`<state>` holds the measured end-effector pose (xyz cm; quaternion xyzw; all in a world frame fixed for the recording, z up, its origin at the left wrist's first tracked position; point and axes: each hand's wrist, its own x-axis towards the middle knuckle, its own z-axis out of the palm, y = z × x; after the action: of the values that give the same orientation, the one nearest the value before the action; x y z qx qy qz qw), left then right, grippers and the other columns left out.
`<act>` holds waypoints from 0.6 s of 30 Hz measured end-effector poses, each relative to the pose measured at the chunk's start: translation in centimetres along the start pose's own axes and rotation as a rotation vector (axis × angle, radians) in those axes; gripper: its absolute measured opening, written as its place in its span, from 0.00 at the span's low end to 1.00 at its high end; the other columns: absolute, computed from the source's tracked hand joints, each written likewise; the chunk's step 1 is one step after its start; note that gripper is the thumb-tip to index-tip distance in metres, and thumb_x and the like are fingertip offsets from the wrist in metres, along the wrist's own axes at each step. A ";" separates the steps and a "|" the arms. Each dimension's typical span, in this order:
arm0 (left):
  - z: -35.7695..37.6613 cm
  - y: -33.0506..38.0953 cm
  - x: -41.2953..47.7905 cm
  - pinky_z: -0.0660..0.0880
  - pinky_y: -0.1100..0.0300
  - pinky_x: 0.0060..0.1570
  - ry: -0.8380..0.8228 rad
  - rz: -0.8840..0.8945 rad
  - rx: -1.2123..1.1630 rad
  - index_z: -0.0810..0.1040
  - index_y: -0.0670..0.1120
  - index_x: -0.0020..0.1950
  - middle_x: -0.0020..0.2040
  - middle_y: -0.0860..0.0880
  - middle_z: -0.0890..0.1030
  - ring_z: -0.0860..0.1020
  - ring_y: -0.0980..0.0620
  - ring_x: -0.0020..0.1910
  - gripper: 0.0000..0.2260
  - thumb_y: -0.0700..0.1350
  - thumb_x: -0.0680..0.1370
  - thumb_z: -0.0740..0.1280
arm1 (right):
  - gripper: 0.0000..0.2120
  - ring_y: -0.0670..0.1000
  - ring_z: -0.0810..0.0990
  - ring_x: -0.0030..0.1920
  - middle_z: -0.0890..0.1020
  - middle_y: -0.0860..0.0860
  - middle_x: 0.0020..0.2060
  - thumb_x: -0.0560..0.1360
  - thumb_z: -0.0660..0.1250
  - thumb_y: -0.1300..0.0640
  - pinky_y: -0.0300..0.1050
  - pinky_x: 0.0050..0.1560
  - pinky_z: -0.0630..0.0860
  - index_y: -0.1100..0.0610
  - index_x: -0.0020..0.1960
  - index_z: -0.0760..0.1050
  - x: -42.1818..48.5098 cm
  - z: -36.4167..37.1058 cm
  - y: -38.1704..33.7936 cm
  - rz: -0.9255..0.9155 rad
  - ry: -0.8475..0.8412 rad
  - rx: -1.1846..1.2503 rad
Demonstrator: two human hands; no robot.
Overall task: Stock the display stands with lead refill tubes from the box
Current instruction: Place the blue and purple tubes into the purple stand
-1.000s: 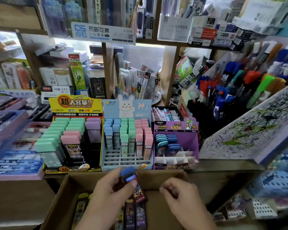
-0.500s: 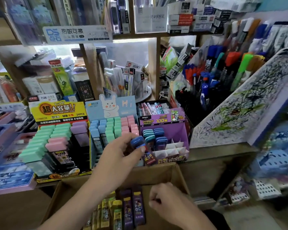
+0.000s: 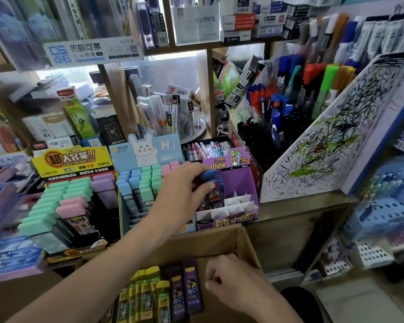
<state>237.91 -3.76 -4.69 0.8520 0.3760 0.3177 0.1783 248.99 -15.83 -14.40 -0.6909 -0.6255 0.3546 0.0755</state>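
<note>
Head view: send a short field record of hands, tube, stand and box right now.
left hand: grips blue-capped tube over purple stand
right hand: curled inside cardboard box, grasp unclear
stand slots: front white slots unfilled
box contents: purple tubes, yellow-green tubes

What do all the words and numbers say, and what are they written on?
"热敏可擦" on the shelf sign
"超大容量!!", "1=10" and "24PCS" on the yellow stand
"Hi" on the bunny stand
"100根" and "SUPER POWER" on the purple stand
"1120" on a white box
The small print elsewhere is too blurred to read.
</note>
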 end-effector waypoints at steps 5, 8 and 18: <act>1.0 -0.1 0.5 0.67 0.63 0.49 0.066 0.102 0.269 0.80 0.52 0.56 0.49 0.56 0.81 0.73 0.56 0.49 0.11 0.52 0.75 0.74 | 0.04 0.44 0.80 0.51 0.81 0.43 0.53 0.80 0.68 0.48 0.51 0.57 0.79 0.46 0.53 0.80 -0.2 0.0 0.0 -0.015 0.007 0.009; 1.4 -0.2 0.5 0.65 0.62 0.50 0.082 0.132 0.346 0.80 0.52 0.55 0.50 0.55 0.82 0.74 0.53 0.50 0.14 0.53 0.72 0.76 | 0.03 0.43 0.80 0.50 0.81 0.43 0.52 0.80 0.69 0.49 0.50 0.56 0.80 0.46 0.52 0.80 -0.3 -0.1 -0.1 -0.026 0.004 0.009; 2.8 -0.9 -0.1 0.65 0.53 0.54 0.129 0.108 0.566 0.74 0.50 0.60 0.53 0.50 0.76 0.72 0.46 0.53 0.29 0.59 0.65 0.79 | 0.03 0.43 0.80 0.52 0.81 0.43 0.53 0.80 0.68 0.49 0.47 0.55 0.79 0.45 0.52 0.81 -0.3 -0.1 0.0 -0.022 0.022 -0.004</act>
<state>239.33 -3.43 -7.28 0.8647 0.4141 0.2628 -0.1078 249.02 -16.06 -14.23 -0.6879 -0.6330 0.3447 0.0849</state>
